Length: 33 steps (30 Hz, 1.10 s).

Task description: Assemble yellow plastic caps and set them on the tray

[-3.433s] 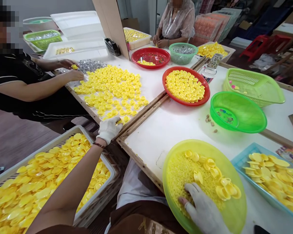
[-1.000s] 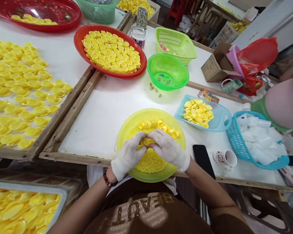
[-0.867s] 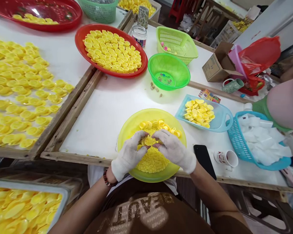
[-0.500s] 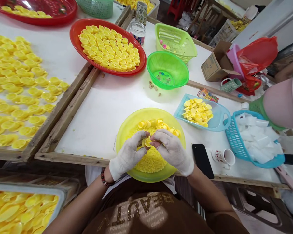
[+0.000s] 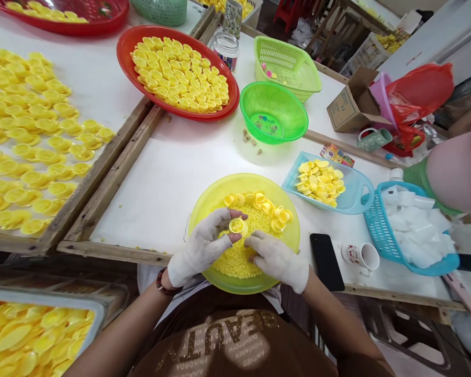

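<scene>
Both of my hands wear white gloves with bare fingertips. My left hand (image 5: 204,242) pinches a small round yellow plastic cap (image 5: 236,225) between thumb and fingers, its hollow side up. Below it is a translucent yellow basin (image 5: 204,195) filled with small yellow pellets (image 5: 235,268). My right hand (image 5: 275,257) is low over the pellets, to the right of the cap and apart from it. Its fingers reach left with thumb and fingertips apart, and no held piece shows. Several yellow caps (image 5: 279,215) lie on the pellets along the basin's far side.
A light-blue scoop tray (image 5: 353,196) with yellow caps stands right of the basin. Near it are a black phone (image 5: 326,262), a mug (image 5: 360,255) and a blue basket (image 5: 377,225). Behind are a green bowl (image 5: 275,128) and a red tray (image 5: 141,86). A wooden rail (image 5: 113,178) crosses the left.
My right hand has come away from the cap and dropped down to the pellets. My left hand still holds the cap, now more exposed. The camera view has shifted slightly.
</scene>
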Each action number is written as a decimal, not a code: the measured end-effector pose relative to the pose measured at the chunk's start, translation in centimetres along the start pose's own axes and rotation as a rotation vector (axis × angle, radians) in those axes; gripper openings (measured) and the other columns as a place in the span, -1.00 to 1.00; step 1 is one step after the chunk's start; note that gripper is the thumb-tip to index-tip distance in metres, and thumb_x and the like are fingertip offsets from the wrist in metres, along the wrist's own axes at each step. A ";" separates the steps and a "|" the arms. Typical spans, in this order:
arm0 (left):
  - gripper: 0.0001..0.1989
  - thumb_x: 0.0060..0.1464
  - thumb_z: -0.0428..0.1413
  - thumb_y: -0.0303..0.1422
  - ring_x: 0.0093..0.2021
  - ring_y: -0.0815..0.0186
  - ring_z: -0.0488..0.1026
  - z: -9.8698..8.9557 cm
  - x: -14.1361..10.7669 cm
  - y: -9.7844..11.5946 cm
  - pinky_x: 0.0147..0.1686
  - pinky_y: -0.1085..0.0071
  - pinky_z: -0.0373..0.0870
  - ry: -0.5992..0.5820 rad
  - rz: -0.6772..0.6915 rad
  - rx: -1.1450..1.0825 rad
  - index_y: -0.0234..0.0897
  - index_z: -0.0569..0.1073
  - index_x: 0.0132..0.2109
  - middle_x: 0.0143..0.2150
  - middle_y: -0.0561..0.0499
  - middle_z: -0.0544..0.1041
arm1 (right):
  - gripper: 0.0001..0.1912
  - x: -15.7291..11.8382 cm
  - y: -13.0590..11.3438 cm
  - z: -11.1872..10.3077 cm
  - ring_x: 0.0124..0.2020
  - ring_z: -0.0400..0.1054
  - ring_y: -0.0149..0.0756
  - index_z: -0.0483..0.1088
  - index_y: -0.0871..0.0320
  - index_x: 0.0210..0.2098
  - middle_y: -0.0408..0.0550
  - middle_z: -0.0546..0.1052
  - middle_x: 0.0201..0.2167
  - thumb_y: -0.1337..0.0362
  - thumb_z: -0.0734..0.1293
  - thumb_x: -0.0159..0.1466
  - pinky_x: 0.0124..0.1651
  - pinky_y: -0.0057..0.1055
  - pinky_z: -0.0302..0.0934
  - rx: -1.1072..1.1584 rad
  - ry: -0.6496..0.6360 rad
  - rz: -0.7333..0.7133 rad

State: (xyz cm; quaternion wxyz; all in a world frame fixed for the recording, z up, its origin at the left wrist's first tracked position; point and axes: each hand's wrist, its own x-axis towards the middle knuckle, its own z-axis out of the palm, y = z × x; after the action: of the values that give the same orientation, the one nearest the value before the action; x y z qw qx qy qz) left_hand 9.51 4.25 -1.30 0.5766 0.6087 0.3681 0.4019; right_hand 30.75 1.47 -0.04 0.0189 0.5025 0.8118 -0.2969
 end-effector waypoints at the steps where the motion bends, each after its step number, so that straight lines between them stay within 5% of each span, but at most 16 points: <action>1: -0.67 0.22 0.14 -0.36 0.14 0.18 0.48 0.0 0.0 0.0 0.18 0.19 0.45 0.013 0.020 0.092 -0.26 0.40 0.12 0.11 -0.12 0.53 | -0.85 0.0 0.0 0.3 -0.25 0.33 -0.30 0.40 0.16 -0.21 -0.04 0.43 -0.20 0.47 0.27 0.26 -0.14 -0.32 0.28 -0.029 -0.044 -0.007; 6: -0.69 0.24 0.10 -0.39 0.08 0.21 0.51 0.5 -0.3 -1.2 0.16 0.22 0.45 0.133 0.144 0.393 -0.25 0.45 0.11 0.07 -0.06 0.56 | -0.79 -0.2 0.3 -0.3 -0.35 0.28 -0.36 0.37 0.15 -0.35 -0.11 0.40 -0.33 0.54 0.19 0.24 -0.22 -0.37 0.26 0.033 -0.023 -0.128; 13: -0.68 0.18 0.10 -0.48 0.07 0.24 0.51 0.9 -0.3 -1.9 0.14 0.28 0.46 0.077 0.167 0.474 -0.23 0.40 0.08 0.06 -0.02 0.55 | -0.89 0.4 -1.9 -3.3 -0.18 0.37 -0.33 0.37 0.10 -0.24 -0.10 0.46 -0.25 0.38 0.23 0.39 -0.07 -0.34 0.33 0.304 0.466 -0.263; 20: -0.64 0.21 0.13 -0.42 0.06 0.25 0.51 0.8 -0.3 -1.5 0.10 0.31 0.48 0.125 0.141 0.386 -0.26 0.36 0.14 0.08 -0.08 0.52 | -0.83 0.8 -1.7 -3.7 -0.11 0.41 -0.30 0.42 0.12 -0.11 -0.04 0.52 -0.16 0.37 0.21 0.41 0.00 -0.33 0.32 0.331 0.573 -0.153; 22: -0.61 0.23 0.13 -0.41 0.13 0.21 0.48 0.8 -0.4 -1.5 0.16 0.27 0.45 0.137 0.137 0.334 -0.28 0.35 0.18 0.15 -0.12 0.49 | -0.82 0.3 -0.7 -3.5 -0.14 0.40 -0.31 0.43 0.13 -0.15 -0.05 0.52 -0.20 0.38 0.19 0.40 -0.03 -0.33 0.30 0.301 0.519 -0.125; 29: -0.69 0.24 0.13 -0.37 0.09 0.20 0.49 0.4 -0.4 -0.3 0.15 0.25 0.46 0.144 0.129 0.310 -0.30 0.44 0.12 0.10 -0.11 0.54 | -0.85 0.0 -0.2 -0.2 -0.12 0.35 -0.13 0.47 0.18 -0.15 0.07 0.48 -0.14 0.32 0.33 0.29 0.00 -0.15 0.27 -0.151 -0.019 0.047; 33: -0.62 0.21 0.18 -0.35 0.04 0.21 0.52 0.2 -0.5 -0.4 0.10 0.26 0.50 0.202 0.133 0.336 -0.30 0.39 0.15 0.08 -0.12 0.54 | -0.82 0.4 -0.6 0.6 -0.25 0.36 -0.25 0.46 0.15 -0.26 -0.02 0.49 -0.27 0.47 0.24 0.30 -0.15 -0.29 0.31 -0.109 -0.060 -0.061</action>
State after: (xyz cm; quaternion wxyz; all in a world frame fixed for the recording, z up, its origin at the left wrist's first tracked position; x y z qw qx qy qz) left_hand 9.52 3.76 -1.76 0.3994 0.6758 0.4450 0.4309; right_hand 29.90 1.30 -0.44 0.0618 0.4667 0.8407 -0.2676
